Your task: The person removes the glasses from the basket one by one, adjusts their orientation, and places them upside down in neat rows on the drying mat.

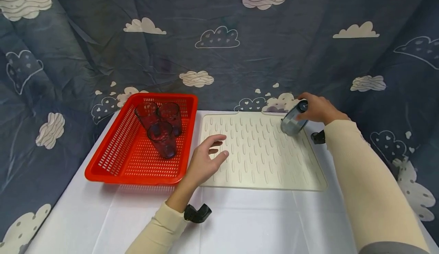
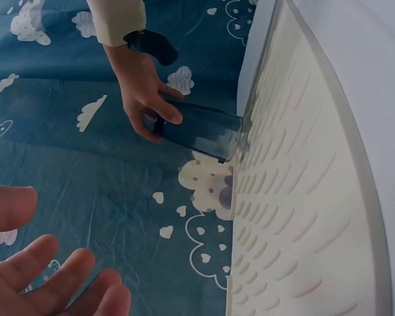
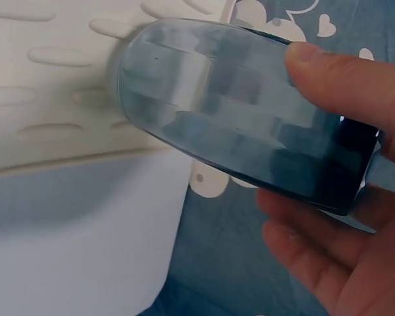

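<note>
1. A dark, see-through cup sits tilted at the far right corner of a cream drying mat, its open rim down on the ridged surface and its base lifted up and away from the person.
2. The right hand grips the cup around its base end; the right wrist view shows the thumb lying across the upper side and the other fingers curled beneath, so the grip is closed around the cup (the left wrist view shows the same hold from the side).
3. The left hand rests at the near left edge of the mat, fingers spread and relaxed, holding nothing; its fingertips reach onto the ridges.
4. Just left of the mat stands a red basket with slotted walls, its long side close against the mat's edge.
5. Inside the basket stand three more dark cups, upright and clustered together toward the far end.
6. Mat and basket both lie on a white tablecloth.
7. Behind and around the table hangs a blue cloth printed with white clouds.
8. Both arms wear cream sleeves, each with a small black camera mount at the wrist.
</note>
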A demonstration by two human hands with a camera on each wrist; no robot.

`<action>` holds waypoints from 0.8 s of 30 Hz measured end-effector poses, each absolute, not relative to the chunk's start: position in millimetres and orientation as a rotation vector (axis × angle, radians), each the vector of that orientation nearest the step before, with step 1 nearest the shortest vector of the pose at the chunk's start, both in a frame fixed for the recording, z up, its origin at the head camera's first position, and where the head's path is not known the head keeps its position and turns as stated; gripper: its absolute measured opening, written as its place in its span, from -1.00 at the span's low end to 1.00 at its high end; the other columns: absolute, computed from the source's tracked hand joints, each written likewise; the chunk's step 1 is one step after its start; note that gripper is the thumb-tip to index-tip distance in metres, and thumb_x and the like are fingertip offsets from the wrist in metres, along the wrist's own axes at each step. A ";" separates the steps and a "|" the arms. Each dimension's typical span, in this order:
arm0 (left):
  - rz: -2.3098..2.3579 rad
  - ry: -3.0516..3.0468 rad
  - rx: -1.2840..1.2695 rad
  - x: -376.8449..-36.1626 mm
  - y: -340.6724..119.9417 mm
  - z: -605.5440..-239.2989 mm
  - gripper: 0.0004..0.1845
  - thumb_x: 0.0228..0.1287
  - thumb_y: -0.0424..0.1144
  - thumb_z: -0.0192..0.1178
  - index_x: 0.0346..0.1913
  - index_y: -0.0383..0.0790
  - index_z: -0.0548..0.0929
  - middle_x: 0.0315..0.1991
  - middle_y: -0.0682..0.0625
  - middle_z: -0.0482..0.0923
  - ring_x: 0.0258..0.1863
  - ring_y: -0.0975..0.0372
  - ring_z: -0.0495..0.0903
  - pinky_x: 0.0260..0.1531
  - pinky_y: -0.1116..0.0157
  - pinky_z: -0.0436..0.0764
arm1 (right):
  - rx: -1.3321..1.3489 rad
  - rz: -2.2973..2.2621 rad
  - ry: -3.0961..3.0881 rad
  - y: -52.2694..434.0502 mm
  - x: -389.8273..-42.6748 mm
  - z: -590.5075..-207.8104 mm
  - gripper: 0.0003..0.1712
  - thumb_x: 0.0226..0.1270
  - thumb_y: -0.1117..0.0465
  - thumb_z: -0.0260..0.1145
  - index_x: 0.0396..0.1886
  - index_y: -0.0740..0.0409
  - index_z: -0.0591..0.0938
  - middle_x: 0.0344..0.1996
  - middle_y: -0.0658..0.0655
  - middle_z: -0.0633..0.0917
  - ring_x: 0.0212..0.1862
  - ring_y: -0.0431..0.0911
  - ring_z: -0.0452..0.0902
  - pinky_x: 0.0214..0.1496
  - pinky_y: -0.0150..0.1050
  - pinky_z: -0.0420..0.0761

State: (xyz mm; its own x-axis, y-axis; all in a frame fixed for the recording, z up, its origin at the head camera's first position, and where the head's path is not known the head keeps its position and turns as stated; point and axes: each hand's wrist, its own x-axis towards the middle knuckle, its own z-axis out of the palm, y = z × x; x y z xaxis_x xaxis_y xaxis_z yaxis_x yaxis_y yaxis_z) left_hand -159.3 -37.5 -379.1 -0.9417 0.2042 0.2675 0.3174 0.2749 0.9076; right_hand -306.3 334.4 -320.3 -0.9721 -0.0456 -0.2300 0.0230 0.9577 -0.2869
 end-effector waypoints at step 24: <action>-1.886 -2.507 -0.558 -164.3 -5.8 -393.9 -0.60 0.36 -0.29 0.14 0.23 -0.25 0.53 0.21 -0.19 0.57 0.20 -0.03 0.55 0.26 -0.02 0.53 | 0.118 -0.529 2.945 333.5 -306.2 -339.9 -0.10 0.24 0.05 0.40 0.49 0.17 0.21 0.34 0.51 0.34 0.27 0.42 0.33 0.19 0.38 0.46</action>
State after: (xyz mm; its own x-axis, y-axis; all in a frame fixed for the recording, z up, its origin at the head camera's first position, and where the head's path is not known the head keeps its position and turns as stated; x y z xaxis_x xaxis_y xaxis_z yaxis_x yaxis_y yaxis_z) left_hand -164.3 -5.8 -393.9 -0.9378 0.3017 0.1719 0.2487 0.2381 0.9388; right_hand -306.2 333.5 -339.9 -0.9860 0.0512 -0.1584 0.1032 0.9347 -0.3401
